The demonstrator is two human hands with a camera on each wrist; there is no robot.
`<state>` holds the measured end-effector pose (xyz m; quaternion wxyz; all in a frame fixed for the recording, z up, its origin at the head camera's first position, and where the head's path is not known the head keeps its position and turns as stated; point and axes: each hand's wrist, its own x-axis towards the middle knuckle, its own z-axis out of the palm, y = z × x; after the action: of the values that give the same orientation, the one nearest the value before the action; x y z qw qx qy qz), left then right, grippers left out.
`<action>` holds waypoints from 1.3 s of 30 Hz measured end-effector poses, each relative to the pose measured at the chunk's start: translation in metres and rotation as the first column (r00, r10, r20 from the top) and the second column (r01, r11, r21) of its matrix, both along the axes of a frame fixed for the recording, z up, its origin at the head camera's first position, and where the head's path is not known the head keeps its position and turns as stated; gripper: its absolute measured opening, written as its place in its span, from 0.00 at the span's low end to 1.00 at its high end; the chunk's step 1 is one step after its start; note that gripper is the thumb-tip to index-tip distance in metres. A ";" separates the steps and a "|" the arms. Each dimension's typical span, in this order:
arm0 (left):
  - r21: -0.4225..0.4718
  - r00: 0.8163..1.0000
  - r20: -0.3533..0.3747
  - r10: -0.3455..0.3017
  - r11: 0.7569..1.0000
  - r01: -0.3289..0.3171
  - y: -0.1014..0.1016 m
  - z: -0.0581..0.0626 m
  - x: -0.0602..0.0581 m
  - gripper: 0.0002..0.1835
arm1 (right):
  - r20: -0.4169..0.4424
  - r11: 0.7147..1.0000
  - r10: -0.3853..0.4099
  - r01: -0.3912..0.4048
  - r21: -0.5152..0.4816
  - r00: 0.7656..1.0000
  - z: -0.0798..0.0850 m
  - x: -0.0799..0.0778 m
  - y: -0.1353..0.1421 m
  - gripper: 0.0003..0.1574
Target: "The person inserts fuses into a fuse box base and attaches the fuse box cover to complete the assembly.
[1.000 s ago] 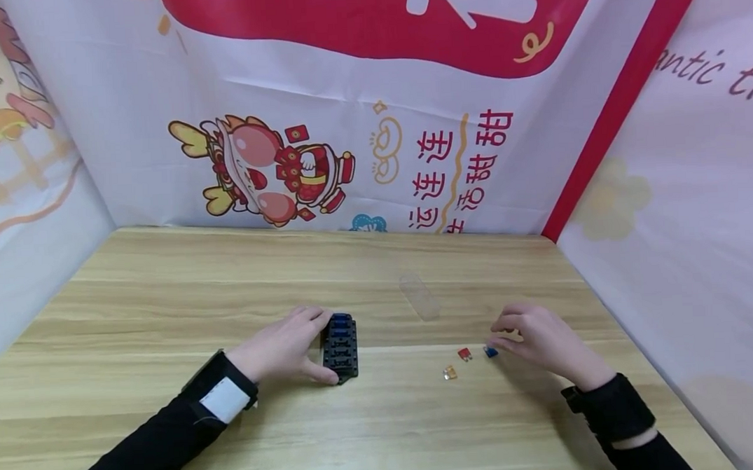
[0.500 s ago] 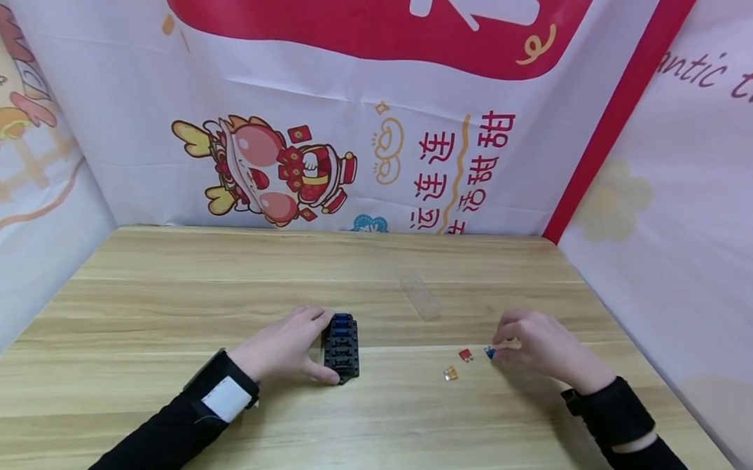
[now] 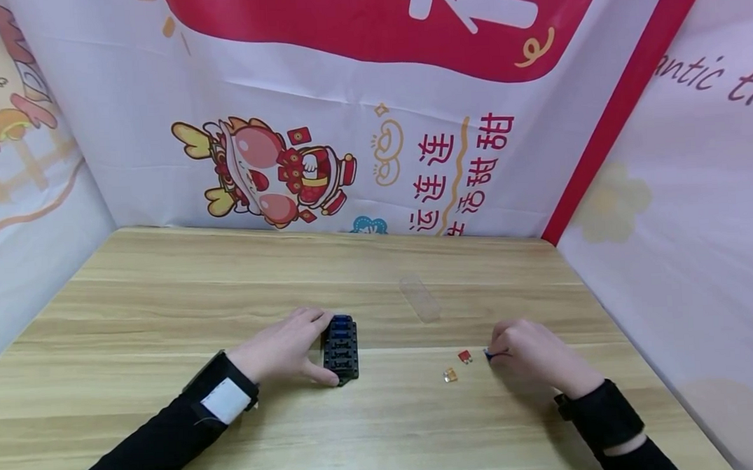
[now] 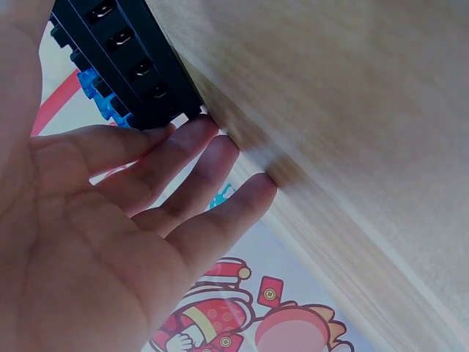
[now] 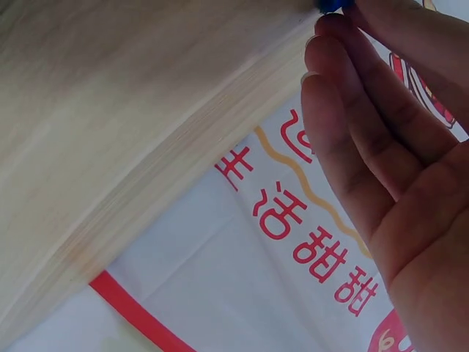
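Note:
On the table, a black fuse box (image 3: 340,349) stands with blue blade fuses in its slots at the far end. My left hand (image 3: 287,347) holds it by its two ends, thumb at the near end and index finger at the far one. In the left wrist view the box's slotted side (image 4: 132,55) shows beside the fingertips, the other fingers extended along the tabletop. My right hand (image 3: 533,351) pinches a blue blade fuse (image 3: 487,355) between thumb and index finger, close over the table. Only a bit of that blue fuse (image 5: 333,5) shows in the right wrist view.
A red blade fuse (image 3: 464,356) and an orange blade fuse (image 3: 450,375) lie just left of my right hand. Farther back lies a clear plastic cover (image 3: 420,298). Printed cloth (image 3: 319,76) walls in the wooden table (image 3: 226,269) at the back and sides.
My right hand has moved slightly nearer and closed its thumb and finger on the blue blade fuse, which now sits tilted at the fingertips. The left hand and fuse box have stayed put.

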<state>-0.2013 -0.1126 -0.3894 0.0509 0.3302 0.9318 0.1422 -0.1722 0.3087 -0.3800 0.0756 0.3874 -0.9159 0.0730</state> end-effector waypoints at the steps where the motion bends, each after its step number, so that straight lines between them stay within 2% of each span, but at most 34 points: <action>1: -0.001 1.000 0.000 0.001 1.000 -0.001 0.000 0.000 0.000 0.58 | 0.000 1.000 -0.003 0.003 0.003 1.000 0.000 0.000 0.000 0.12; 21: -0.001 1.000 0.012 0.007 1.000 -0.007 0.000 0.000 0.001 0.59 | 0.040 0.997 -0.066 0.064 0.031 0.997 -0.001 0.001 -0.005 0.12; 39: 0.018 1.000 0.013 -0.006 1.000 0.006 0.000 0.001 0.000 0.58 | 0.038 0.997 -0.062 0.060 0.057 0.997 -0.002 0.002 -0.009 0.12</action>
<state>-0.2012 -0.1128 -0.3885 0.0546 0.3326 0.9291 0.1525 -0.1705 0.3001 -0.3815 0.0488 0.3596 -0.9304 0.0528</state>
